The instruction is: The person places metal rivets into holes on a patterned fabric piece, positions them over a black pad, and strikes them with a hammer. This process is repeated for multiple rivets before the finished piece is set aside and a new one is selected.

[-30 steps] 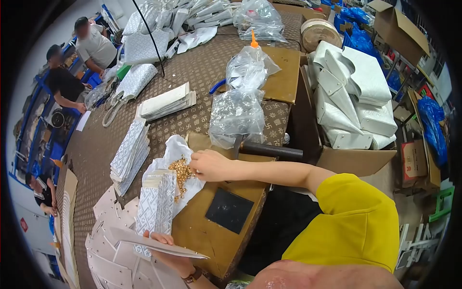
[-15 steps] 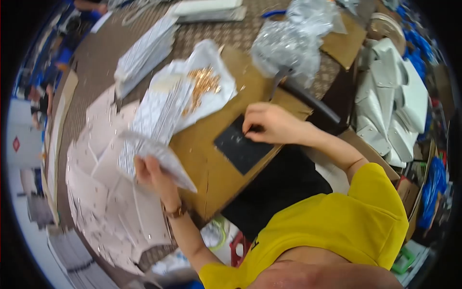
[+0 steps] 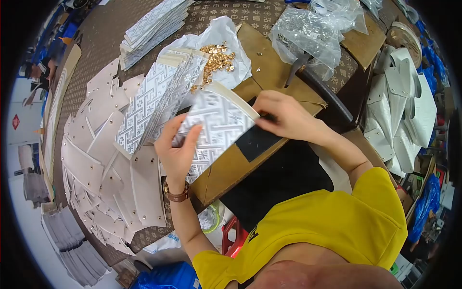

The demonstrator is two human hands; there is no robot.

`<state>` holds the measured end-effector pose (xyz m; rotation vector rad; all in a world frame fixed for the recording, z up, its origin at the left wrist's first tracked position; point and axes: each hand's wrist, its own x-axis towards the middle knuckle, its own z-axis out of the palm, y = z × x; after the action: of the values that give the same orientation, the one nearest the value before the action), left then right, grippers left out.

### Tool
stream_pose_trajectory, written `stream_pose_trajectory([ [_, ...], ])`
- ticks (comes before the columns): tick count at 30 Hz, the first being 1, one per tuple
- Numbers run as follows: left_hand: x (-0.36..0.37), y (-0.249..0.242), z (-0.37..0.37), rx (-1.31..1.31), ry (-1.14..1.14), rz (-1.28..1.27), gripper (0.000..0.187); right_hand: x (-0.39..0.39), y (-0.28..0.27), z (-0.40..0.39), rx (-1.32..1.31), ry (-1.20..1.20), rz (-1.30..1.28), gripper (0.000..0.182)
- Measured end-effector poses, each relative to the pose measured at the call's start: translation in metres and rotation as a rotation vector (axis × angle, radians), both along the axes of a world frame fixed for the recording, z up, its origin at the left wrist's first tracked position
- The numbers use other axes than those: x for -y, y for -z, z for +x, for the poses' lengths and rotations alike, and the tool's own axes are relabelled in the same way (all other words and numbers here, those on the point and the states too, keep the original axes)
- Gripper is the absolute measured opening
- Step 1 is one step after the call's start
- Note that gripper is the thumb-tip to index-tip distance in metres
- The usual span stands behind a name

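Note:
My left hand [image 3: 178, 147] grips a panel [image 3: 219, 120] with a grey-and-white lattice pattern and a cream strip along its far edge. The panel is held tilted over the brown board [image 3: 216, 185]. At its right corner, my right hand [image 3: 284, 115] pinches with thumb and fingers; whether a small part is also between them is hidden. Partly under the panel lies a black pad [image 3: 260, 144]. Gold metal fasteners [image 3: 219, 60] are heaped on white wrapping [image 3: 240, 72] just beyond. A stack of similar patterned panels [image 3: 149, 96] stands left of my left hand.
A hammer [image 3: 327, 94] with a black handle rests at the board's far right. Clear bags [image 3: 308, 36] of metal parts lie behind it. Pale panels with studs [image 3: 106, 164] cover the left side. White pieces [image 3: 394, 106] are piled on the right. More patterned panels [image 3: 154, 31] lie farther back.
My left hand has brought the panel rightward over the board and black pad. My right hand has risen from the pad to the panel's corner.

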<state>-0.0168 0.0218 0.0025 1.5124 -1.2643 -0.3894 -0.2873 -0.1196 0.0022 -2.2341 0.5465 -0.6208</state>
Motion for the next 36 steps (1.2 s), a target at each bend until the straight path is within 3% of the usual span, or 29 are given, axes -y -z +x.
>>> stream_pose_trajectory([
  [2, 0.003, -0.010, -0.011, 0.049, 0.072, 0.101, 0.027, -0.002, -0.010, -0.005, 0.015, 0.042, 0.130, 0.011],
  [5, 0.006, -0.005, -0.025, 0.144, 0.196, 0.177, 0.031, -0.009, -0.021, -0.013, 0.267, 0.162, 0.774, 0.008],
  [9, 0.008, -0.005, -0.032, 0.254, 0.319, 0.188, 0.033, -0.009, -0.003, -0.023, 0.033, 0.105, 0.552, 0.009],
  [12, 0.006, -0.008, -0.034, 0.289, 0.348, 0.305, 0.034, -0.010, 0.005, -0.020, 0.035, 0.116, 0.517, 0.010],
  [19, 0.008, -0.008, -0.035, 0.484, 0.479, 0.165, 0.037, -0.008, 0.016, -0.011, 0.042, 0.145, 0.393, 0.012],
  [30, 0.008, -0.008, -0.035, 0.478, 0.478, 0.174, 0.037, -0.007, 0.017, -0.008, 0.025, 0.158, 0.328, 0.015],
  [36, 0.008, -0.005, -0.035, 0.575, 0.477, 0.165, 0.033, -0.004, 0.019, -0.004, 0.018, 0.116, 0.118, 0.011],
])
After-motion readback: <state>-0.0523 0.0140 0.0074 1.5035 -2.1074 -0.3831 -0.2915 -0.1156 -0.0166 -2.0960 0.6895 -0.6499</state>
